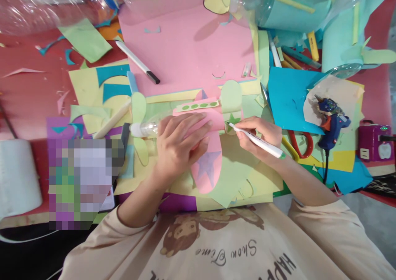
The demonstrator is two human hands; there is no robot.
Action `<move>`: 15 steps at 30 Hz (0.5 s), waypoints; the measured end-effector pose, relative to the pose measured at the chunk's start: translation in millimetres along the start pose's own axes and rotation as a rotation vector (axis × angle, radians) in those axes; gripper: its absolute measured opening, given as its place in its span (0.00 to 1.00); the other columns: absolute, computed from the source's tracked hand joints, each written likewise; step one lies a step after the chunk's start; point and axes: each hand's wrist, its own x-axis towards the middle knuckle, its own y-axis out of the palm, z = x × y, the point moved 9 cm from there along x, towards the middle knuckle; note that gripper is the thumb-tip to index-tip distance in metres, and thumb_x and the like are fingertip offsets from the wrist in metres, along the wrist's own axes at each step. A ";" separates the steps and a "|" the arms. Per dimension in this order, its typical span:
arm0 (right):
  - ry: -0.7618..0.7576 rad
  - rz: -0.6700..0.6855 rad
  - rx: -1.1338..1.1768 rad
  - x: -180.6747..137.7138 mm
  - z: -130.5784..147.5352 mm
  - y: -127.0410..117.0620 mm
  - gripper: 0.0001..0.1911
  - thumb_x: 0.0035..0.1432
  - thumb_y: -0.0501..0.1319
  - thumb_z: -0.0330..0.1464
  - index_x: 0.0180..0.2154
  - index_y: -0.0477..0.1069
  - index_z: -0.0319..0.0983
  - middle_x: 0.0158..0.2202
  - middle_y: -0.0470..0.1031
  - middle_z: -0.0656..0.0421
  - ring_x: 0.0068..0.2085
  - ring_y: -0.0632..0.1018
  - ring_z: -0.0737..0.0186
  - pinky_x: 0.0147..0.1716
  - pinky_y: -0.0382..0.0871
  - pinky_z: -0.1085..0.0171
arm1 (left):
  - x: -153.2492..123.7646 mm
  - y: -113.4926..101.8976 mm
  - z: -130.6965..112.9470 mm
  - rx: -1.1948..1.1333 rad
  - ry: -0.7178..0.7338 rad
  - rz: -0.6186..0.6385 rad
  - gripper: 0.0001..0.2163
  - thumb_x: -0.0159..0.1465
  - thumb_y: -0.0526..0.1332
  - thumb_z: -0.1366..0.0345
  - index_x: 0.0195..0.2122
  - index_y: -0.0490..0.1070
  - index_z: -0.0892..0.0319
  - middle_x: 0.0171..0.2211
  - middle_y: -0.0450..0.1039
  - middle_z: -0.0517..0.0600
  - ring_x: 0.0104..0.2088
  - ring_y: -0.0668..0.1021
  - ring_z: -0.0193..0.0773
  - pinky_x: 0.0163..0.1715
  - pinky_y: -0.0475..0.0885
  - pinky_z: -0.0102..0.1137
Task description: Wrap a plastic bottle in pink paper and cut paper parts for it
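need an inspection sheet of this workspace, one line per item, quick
Surface: red table, largely covered by coloured paper.
Work: bottle in a pink wrap; green star at the wrap's right.
Clutter: paper scraps, black-capped marker, red handle.
Hands: left hand lies over the wrap; right hand holds a white marker, tip at the star.
Cables: glue gun's dark cord runs toward the near edge.
Surroundings: clear bottles at the far side, purple box at right.

The bottle (150, 128) is clear, glossy plastic; its pink wrap (215, 121) is smooth, matt paper. The held marker (261, 142) looks smooth plastic, the glue gun (331, 135) plastic, the shirt (235, 238) matt cloth, the bench (23, 102) smooth.
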 end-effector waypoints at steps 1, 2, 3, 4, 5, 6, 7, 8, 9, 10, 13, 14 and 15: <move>0.003 -0.002 -0.005 -0.2 -0.3 -0.1 0.03 0.57 0.62 0.29 0.35 0.70 0.40 0.29 0.79 0.60 0.23 0.73 0.72 0.21 0.68 0.71 | 0.0 0.2 -0.6 -0.001 0.009 0.000 0.10 0.59 0.61 0.68 0.42 0.74 0.56 0.44 0.79 0.53 0.43 0.80 0.45 0.40 0.70 0.39; 0.004 0.001 -0.003 -0.3 -0.5 0.4 0.03 0.57 0.62 0.29 0.36 0.70 0.40 0.29 0.79 0.59 0.23 0.73 0.72 0.21 0.67 0.71 | 0.1 0.2 -1.1 -0.004 0.017 -0.003 0.10 0.59 0.61 0.69 0.42 0.74 0.57 0.43 0.79 0.54 0.43 0.80 0.46 0.40 0.70 0.39; 0.001 0.010 0.003 -0.3 -0.2 1.5 0.03 0.57 0.62 0.29 0.36 0.70 0.40 0.29 0.79 0.59 0.23 0.73 0.72 0.21 0.67 0.71 | 0.3 0.3 -1.4 -0.007 0.021 -0.003 0.10 0.59 0.61 0.69 0.42 0.75 0.58 0.43 0.79 0.54 0.43 0.80 0.46 0.40 0.70 0.39; -0.006 0.019 0.011 -0.1 0.5 2.6 0.03 0.57 0.62 0.29 0.36 0.70 0.40 0.30 0.80 0.58 0.23 0.74 0.72 0.21 0.67 0.71 | 0.6 0.0 -1.6 -0.011 0.024 -0.007 0.10 0.59 0.61 0.69 0.41 0.75 0.58 0.43 0.79 0.55 0.43 0.80 0.46 0.39 0.70 0.39; -0.014 0.025 0.015 0.1 1.5 3.5 0.03 0.57 0.62 0.29 0.36 0.70 0.39 0.30 0.80 0.58 0.24 0.74 0.72 0.21 0.67 0.71 | 0.8 0.1 -1.4 -0.012 0.021 -0.007 0.10 0.59 0.61 0.69 0.41 0.75 0.58 0.43 0.79 0.54 0.43 0.80 0.46 0.39 0.70 0.39; -0.022 0.027 0.014 0.4 2.5 3.9 0.04 0.57 0.62 0.28 0.36 0.70 0.39 0.30 0.80 0.57 0.24 0.74 0.72 0.21 0.67 0.72 | 1.0 -0.2 -1.1 -0.011 0.017 -0.009 0.10 0.59 0.61 0.69 0.41 0.74 0.57 0.43 0.79 0.54 0.42 0.80 0.45 0.39 0.70 0.39; -0.026 0.020 0.008 0.7 3.2 3.4 0.04 0.56 0.62 0.28 0.36 0.70 0.39 0.30 0.80 0.57 0.24 0.74 0.72 0.21 0.67 0.72 | 1.0 -0.6 -0.7 -0.009 0.011 -0.013 0.10 0.59 0.61 0.69 0.42 0.74 0.56 0.43 0.79 0.53 0.42 0.80 0.45 0.39 0.70 0.39; -0.025 0.012 0.000 0.9 3.3 2.7 0.04 0.56 0.62 0.27 0.36 0.70 0.38 0.29 0.80 0.57 0.24 0.74 0.72 0.21 0.67 0.72 | 1.0 -0.3 -0.6 -0.006 0.007 -0.008 0.10 0.59 0.61 0.69 0.42 0.74 0.55 0.43 0.79 0.52 0.42 0.80 0.45 0.38 0.70 0.40; -0.021 0.004 -0.006 1.1 3.1 1.8 0.04 0.56 0.62 0.27 0.35 0.70 0.38 0.29 0.79 0.57 0.24 0.74 0.72 0.21 0.67 0.73 | 0.9 -0.2 -0.3 -0.007 0.003 -0.005 0.10 0.59 0.61 0.69 0.42 0.74 0.54 0.43 0.79 0.52 0.43 0.80 0.45 0.39 0.70 0.40; -0.015 -0.003 -0.009 1.3 2.7 1.0 0.04 0.55 0.63 0.26 0.35 0.70 0.38 0.29 0.79 0.57 0.24 0.74 0.72 0.22 0.67 0.73 | 0.7 -0.1 0.0 -0.013 -0.003 -0.002 0.11 0.59 0.61 0.69 0.43 0.74 0.54 0.44 0.79 0.51 0.43 0.80 0.46 0.39 0.70 0.41; -0.015 0.009 0.013 1.4 2.5 1.4 0.04 0.56 0.62 0.27 0.36 0.70 0.38 0.30 0.79 0.57 0.24 0.75 0.72 0.22 0.68 0.73 | 0.2 0.9 1.1 -0.036 -0.017 0.013 0.13 0.58 0.61 0.70 0.44 0.74 0.54 0.45 0.79 0.52 0.44 0.80 0.47 0.40 0.70 0.41; -0.020 0.021 0.023 1.4 2.9 2.4 0.04 0.57 0.62 0.27 0.37 0.70 0.38 0.30 0.80 0.57 0.25 0.75 0.72 0.22 0.68 0.73 | 0.1 1.2 1.3 -0.041 -0.020 0.016 0.13 0.58 0.62 0.70 0.44 0.74 0.53 0.45 0.79 0.52 0.44 0.79 0.47 0.40 0.70 0.41; -0.022 0.029 0.029 1.4 3.2 3.1 0.04 0.57 0.62 0.28 0.37 0.70 0.38 0.31 0.80 0.56 0.26 0.75 0.71 0.22 0.68 0.73 | 0.1 1.1 1.4 -0.044 -0.021 0.013 0.13 0.58 0.62 0.70 0.44 0.74 0.53 0.45 0.79 0.52 0.44 0.79 0.47 0.40 0.69 0.41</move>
